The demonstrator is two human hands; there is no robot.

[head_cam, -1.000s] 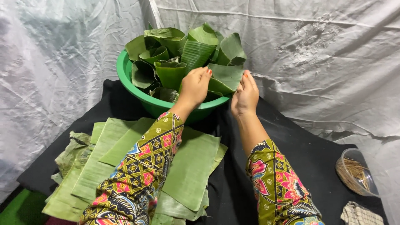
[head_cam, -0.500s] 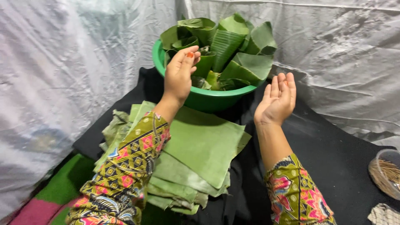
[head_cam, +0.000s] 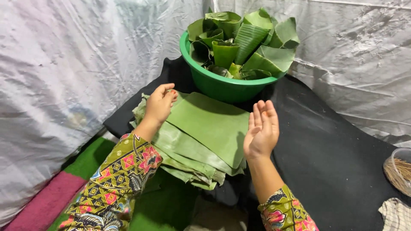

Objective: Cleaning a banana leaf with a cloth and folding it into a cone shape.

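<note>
A stack of flat green banana leaf sheets (head_cam: pixel 201 132) lies on a black cloth (head_cam: pixel 329 149) in front of me. My left hand (head_cam: pixel 160 104) hovers over the stack's far left corner, fingers loosely curled, holding nothing. Over the stack's right edge my right hand (head_cam: pixel 262 128) is raised palm up, fingers straight and together, empty. Beyond the stack stands a green plastic basin (head_cam: pixel 222 87) filled with several folded banana leaf cones (head_cam: pixel 246 40). Both forearms wear patterned colourful sleeves.
Grey plastic sheeting (head_cam: pixel 64 77) hangs on the left and behind the basin. At the right edge stands a clear container of thin sticks (head_cam: pixel 398 171), with a checked cloth (head_cam: pixel 394 214) below it. Green and pink mats (head_cam: pixel 64 188) lie at lower left.
Both hands have drawn back from the basin of folded leaves toward me, over the flat leaf stack. The right hand turned palm up. The camera view shifted left.
</note>
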